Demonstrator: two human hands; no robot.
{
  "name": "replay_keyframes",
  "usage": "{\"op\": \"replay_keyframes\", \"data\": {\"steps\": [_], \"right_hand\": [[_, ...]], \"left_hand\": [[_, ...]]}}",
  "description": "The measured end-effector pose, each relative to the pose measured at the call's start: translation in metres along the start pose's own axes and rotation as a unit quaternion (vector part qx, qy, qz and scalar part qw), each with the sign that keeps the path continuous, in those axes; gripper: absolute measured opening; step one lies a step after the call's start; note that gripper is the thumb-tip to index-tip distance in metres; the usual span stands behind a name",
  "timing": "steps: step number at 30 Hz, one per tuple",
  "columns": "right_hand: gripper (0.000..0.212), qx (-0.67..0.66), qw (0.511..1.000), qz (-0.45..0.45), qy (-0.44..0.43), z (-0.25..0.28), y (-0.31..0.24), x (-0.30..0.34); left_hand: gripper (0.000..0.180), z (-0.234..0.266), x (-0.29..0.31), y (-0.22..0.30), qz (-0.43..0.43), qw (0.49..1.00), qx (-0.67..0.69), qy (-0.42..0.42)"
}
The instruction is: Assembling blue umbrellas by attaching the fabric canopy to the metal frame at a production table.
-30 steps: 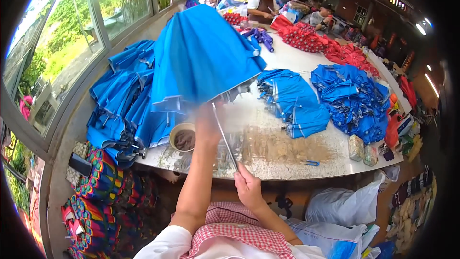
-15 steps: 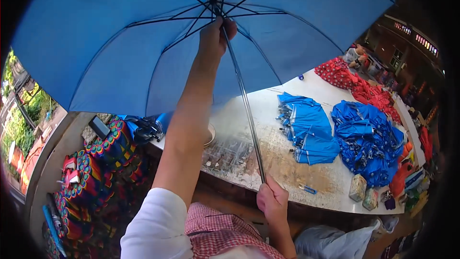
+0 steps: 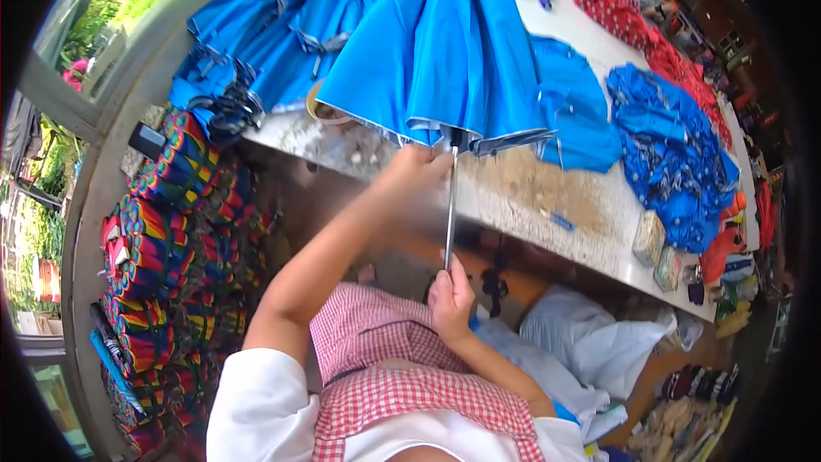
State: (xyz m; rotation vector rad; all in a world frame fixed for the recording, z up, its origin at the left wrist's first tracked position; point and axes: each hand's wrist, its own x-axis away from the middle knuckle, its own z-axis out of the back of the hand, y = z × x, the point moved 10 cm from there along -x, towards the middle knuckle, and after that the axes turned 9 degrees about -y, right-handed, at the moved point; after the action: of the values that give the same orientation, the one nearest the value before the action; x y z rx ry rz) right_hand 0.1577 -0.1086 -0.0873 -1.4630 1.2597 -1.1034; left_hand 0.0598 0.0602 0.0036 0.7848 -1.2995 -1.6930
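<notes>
A blue umbrella [image 3: 445, 64] hangs half folded in front of me, its canopy gathered in loose pleats above the near edge of the table. Just under the canopy's lower rim, my left hand [image 3: 421, 165] is closed around the upper part of the bare metal shaft [image 3: 451, 214]. Canopy cloth hides the ribs, and some of the left fingers are out of sight. Lower down, close to my checked apron, my right hand [image 3: 451, 295] grips the bottom end of the shaft.
Folded blue umbrellas [image 3: 286, 30] lie at the table's far left, beside a round tape roll [image 3: 329, 105]. More blue umbrellas [image 3: 671, 154] and red dotted cloth [image 3: 637, 26] cover the right side of the white table [image 3: 616, 244]. Multicoloured bundles [image 3: 141, 239] are stacked at left; white plastic sacks [image 3: 590, 334] sit below.
The canopy has gone from spread wide to half folded. My left hand has come down toward my right hand, which keeps its hold on the shaft's end. The view has shifted.
</notes>
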Motion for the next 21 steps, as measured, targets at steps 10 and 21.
{"op": "replay_keyframes", "data": {"steps": [10, 21], "right_hand": [[0.029, 0.396, 0.904, -0.132, -0.096, 0.047, 0.153, 0.005], [0.037, 0.308, 0.92, -0.171, -0.172, 0.041, 0.183, 0.009]], "left_hand": [[0.03, 0.092, 0.149, 0.144, -0.241, 0.882, 0.026, 0.404], [0.025, 0.079, 0.183, 0.164, -0.342, 0.818, -0.113, 0.447]]}}
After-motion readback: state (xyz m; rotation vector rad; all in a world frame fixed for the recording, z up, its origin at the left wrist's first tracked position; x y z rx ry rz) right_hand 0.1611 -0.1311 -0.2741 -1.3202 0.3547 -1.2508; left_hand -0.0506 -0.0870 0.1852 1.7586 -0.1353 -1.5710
